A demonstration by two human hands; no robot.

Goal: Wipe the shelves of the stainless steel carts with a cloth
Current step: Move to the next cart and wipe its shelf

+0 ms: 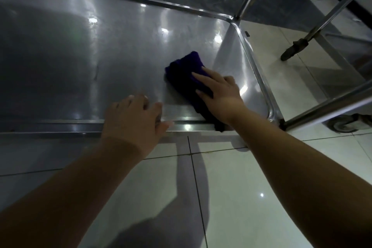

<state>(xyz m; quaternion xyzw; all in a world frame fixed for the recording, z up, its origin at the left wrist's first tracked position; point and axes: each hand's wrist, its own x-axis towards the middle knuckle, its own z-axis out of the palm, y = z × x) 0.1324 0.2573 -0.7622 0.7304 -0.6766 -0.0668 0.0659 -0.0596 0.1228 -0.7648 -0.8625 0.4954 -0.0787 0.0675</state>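
A person's right hand presses its flat, spread fingers on a folded dark blue cloth near the steel cart shelf's near-right corner, unwiped shelf stretching leftward, while the left hand clasps the near rim.

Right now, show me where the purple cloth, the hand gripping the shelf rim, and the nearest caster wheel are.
purple cloth point(186, 66): head view, its uncovered far end.
left hand point(132, 119): head view, back of the hand.
caster wheel point(342, 126): head view, the wheel's side.
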